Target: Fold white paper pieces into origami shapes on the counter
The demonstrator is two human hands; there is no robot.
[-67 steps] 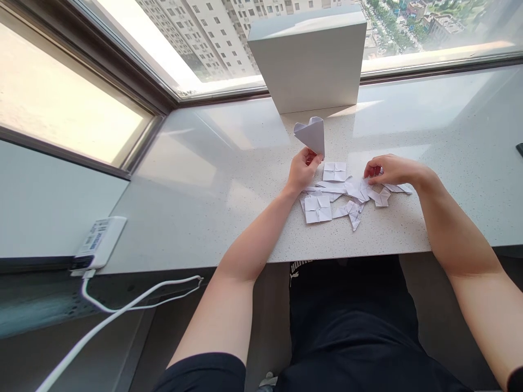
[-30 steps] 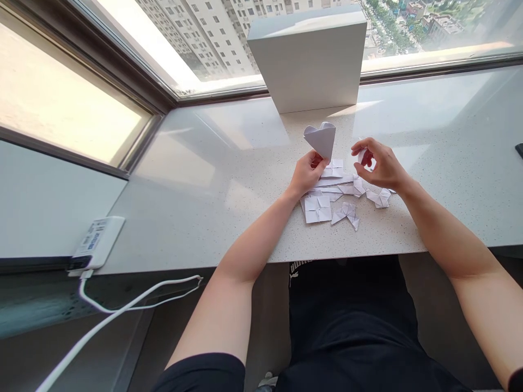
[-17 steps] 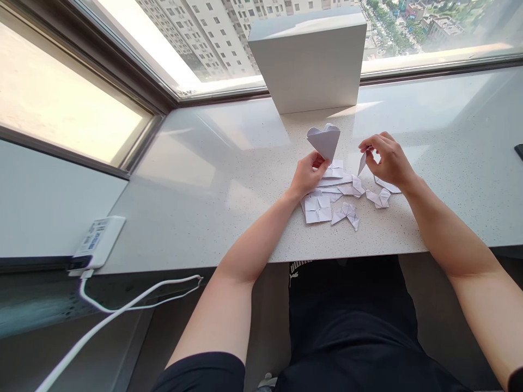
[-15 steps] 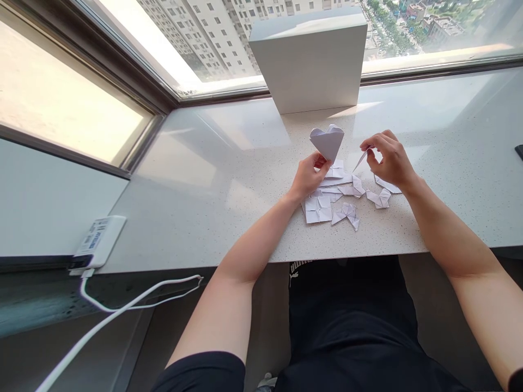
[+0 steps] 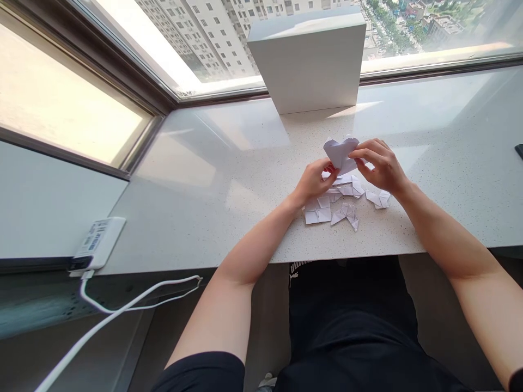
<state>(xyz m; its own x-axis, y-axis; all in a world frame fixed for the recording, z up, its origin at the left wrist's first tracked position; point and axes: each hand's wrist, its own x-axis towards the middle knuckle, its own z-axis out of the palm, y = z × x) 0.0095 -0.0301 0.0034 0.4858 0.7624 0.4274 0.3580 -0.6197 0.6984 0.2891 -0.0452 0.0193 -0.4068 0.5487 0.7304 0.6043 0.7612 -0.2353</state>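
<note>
A white folded paper (image 5: 340, 153) with a heart-like, two-lobed top is held up above the counter. My left hand (image 5: 315, 178) pinches its lower point between thumb and fingers. At its right edge, my right hand (image 5: 379, 162) is closed in a pinch on folded paper; whether a separate thin piece is between those fingers is hidden. Below lie several more folded papers: a creased square (image 5: 317, 211), a winged piece (image 5: 346, 216), a similar piece (image 5: 378, 199) to the right, and overlapping pieces (image 5: 352, 187) partly covered by my hands.
The speckled white counter (image 5: 229, 218) runs along the windows. A large white box (image 5: 312, 76) stands at the back against the window. On the left, a white power bank (image 5: 98, 242) with a white cable (image 5: 81, 340) sits at the front edge. A dark object (image 5: 518, 151) shows far right.
My right hand has moved left with its thin paper, up to the heart-like paper. My left hand has shifted the heart-like paper slightly right and down.
</note>
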